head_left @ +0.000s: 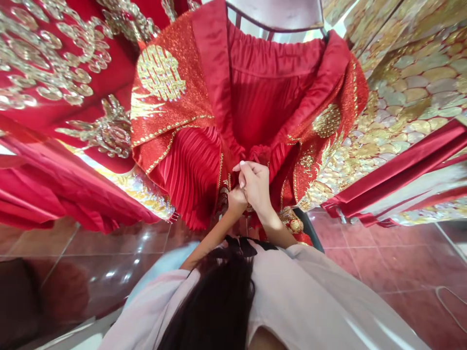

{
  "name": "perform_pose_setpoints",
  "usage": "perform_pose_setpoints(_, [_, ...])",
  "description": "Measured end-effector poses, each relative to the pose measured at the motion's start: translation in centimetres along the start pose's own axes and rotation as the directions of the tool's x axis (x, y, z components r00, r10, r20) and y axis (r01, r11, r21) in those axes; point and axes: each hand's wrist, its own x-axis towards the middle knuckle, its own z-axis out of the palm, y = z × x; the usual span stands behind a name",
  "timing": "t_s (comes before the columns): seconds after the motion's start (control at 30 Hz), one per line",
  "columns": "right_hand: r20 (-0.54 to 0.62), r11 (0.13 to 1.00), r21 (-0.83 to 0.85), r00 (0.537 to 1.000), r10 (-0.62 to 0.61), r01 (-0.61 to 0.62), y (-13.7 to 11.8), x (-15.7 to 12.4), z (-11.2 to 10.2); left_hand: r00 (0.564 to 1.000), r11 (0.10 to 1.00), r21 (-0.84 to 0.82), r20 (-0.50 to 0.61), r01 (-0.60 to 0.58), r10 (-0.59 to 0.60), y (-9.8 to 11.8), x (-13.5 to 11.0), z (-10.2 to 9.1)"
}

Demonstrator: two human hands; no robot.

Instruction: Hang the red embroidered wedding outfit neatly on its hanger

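Note:
A red pleated skirt (193, 165) hangs in front of me, its gathered waistband (277, 53) at the top. Glittery red-orange panels (197, 63) with gold embroidery and beaded gold edging cover its sides. My left hand (236, 198) is closed low at the middle of the skirt, partly hidden behind my right hand. My right hand (256, 182) is closed too, its thumb and forefinger pinched together just over the left. Both are close to the bunched red cloth (260, 153) between the panels. Whatever the fingers hold is too small or hidden to tell.
Red cloth with clear beaded ornament (47, 53) hangs on the left. On the right hangs a garment with gold scale patterns (412, 92). Red fabric (397, 170) droops at either side. A chair back (280, 14) stands behind the waistband. The floor (375, 257) is reddish tile.

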Motion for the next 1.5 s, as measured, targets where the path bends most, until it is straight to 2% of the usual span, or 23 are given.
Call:
perform_pose_setpoints(0.1, [0.028,0.938,-0.327,0.993,-0.112,0.115,0.1,0.0,-1.4,0.997,0.997,0.052,0.048,-0.062,0.06,0.0,-0.4,-0.8])
perform_pose_setpoints(0.17, [-0.04,0.89,-0.415,0.973,-0.227,0.191,0.3,-0.1,-1.8,0.994,0.992,0.086,0.069,-0.093,0.087,0.1,-0.7,-1.6])
perform_pose_setpoints(0.23, [-0.065,0.868,-0.439,0.956,-0.286,0.23,0.4,0.2,-1.7,0.99,0.986,0.117,0.091,-0.118,0.108,0.3,-0.8,-2.0])
perform_pose_setpoints(0.33, [0.008,0.84,-0.498,0.97,-0.242,0.214,0.4,1.4,-1.0,0.984,0.977,0.153,0.121,-0.15,0.133,0.9,-0.9,-2.1])
perform_pose_setpoints(0.43, [0.053,0.765,-0.625,0.986,-0.157,0.155,0.2,2.6,-0.8,0.979,0.968,0.182,0.135,-0.173,0.15,1.3,-0.9,-2.1])
perform_pose_setpoints(0.53, [0.084,0.652,-0.74,0.985,-0.152,0.164,-0.7,2.4,-1.2,0.978,0.962,0.203,0.136,-0.185,0.159,1.2,-0.9,-2.6])
perform_pose_setpoints(0.6, [0.104,0.62,-0.763,0.982,-0.157,0.181,-1.4,1.7,-1.6,0.978,0.96,0.211,0.134,-0.186,0.16,0.9,-0.9,-2.9])
perform_pose_setpoints(0.7, [0.102,0.656,-0.731,0.981,-0.167,0.188,-2.1,0.6,-2.1,0.978,0.961,0.208,0.134,-0.184,0.159,0.8,-1.0,-3.4])
perform_pose_setpoints(0.83, [0.027,0.723,-0.663,0.971,-0.237,0.195,-2.2,0.5,-3.1,0.978,0.968,0.174,0.139,-0.18,0.156,0.9,-1.2,-3.7])
perform_pose_setpoints(0.93, [0.079,0.77,-0.579,0.958,-0.276,0.269,-1.4,-0.2,-3.8,0.978,0.975,0.14,0.139,-0.173,0.154,1.0,-1.0,-3.9])
perform_pose_setpoints(1.03, [0.136,0.814,-0.487,0.948,-0.287,0.316,0.7,-1.7,-3.9,0.98,0.98,0.108,0.13,-0.168,0.154,1.5,-0.5,-5.0])
perform_pose_setpoints(1.1, [0.108,0.857,-0.426,0.956,-0.272,0.291,2.7,-2.5,-3.5,0.984,0.985,0.064,0.089,-0.161,0.155,2.6,-0.1,-6.4])
perform_pose_setpoints(1.17, [0.072,0.897,-0.366,0.968,-0.24,0.249,4.7,-2.8,-3.0,0.985,0.985,-0.022,0.001,-0.172,0.172,4.4,0.4,-8.0])
perform_pose_setpoints(1.27, [0.087,0.912,-0.325,0.968,-0.235,0.25,6.2,-2.6,-2.5,0.973,0.962,-0.152,-0.081,-0.228,0.218,7.4,1.3,-9.9])
perform_pose_setpoints(1.33, [0.208,0.894,-0.332,0.948,-0.241,0.3,5.9,-2.2,-2.8,0.98,0.952,-0.236,-0.013,-0.196,0.199,8.9,2.0,-10.4])
perform_pose_setpoints(1.4, [0.312,0.878,-0.343,0.922,-0.229,0.334,4.8,-1.9,-3.7,0.987,0.935,-0.344,0.095,-0.086,0.126,9.6,2.5,-10.4])
perform_pose_setpoints(1.43, [0.289,0.878,-0.342,0.926,-0.242,0.336,4.2,-1.7,-4.2,0.987,0.921,-0.389,0.132,-0.034,0.093,9.7,2.7,-10.3])
perform_pose_setpoints(1.5, [0.099,0.893,-0.313,0.946,-0.309,0.324,3.2,-1.2,-5.2,0.989,0.893,-0.45,0.141,0.022,0.047,9.4,2.9,-10.2])
